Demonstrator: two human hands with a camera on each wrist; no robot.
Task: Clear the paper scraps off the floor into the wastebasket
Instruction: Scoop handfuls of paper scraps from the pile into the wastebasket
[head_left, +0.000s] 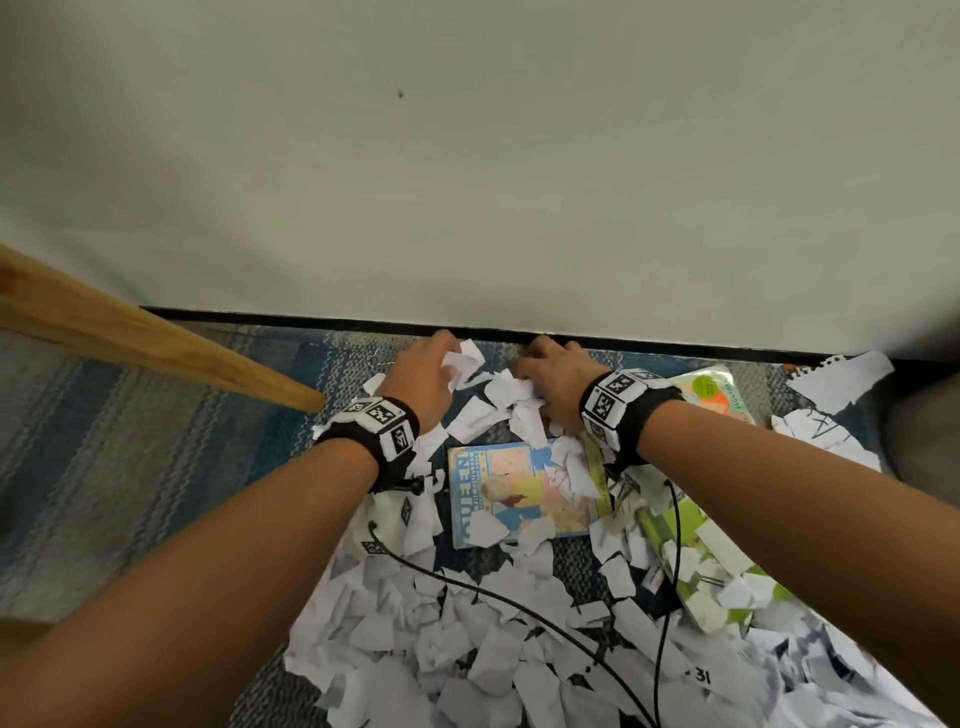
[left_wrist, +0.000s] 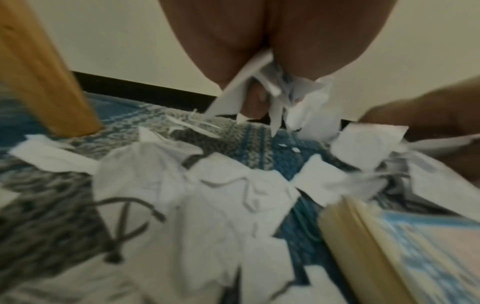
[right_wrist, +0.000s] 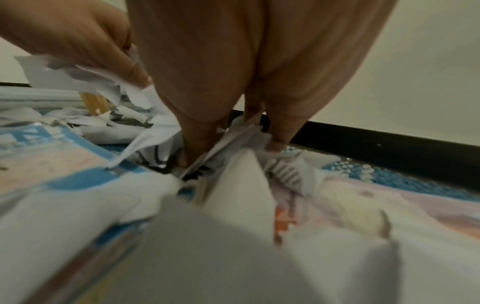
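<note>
Torn white paper scraps (head_left: 467, 639) cover the blue-grey rug (head_left: 156, 467) from the wall back toward me. My left hand (head_left: 431, 374) grips a bunch of scraps (left_wrist: 280, 96) just above the rug by the baseboard. Beside it, my right hand (head_left: 550, 374) has its fingers curled into more scraps (right_wrist: 233, 135) lying on the rug. The two hands are nearly touching. No wastebasket shows in any view.
A wooden furniture leg (head_left: 171, 348) stands on the rug at the left. A blue illustrated book (head_left: 514, 493) lies under the scraps below my hands; a green book (head_left: 691, 551) and another (head_left: 717, 389) lie right. The white wall (head_left: 467, 156) and black baseboard (head_left: 727, 349) bound the far side. Black cables (head_left: 519, 608) trail from my wrists.
</note>
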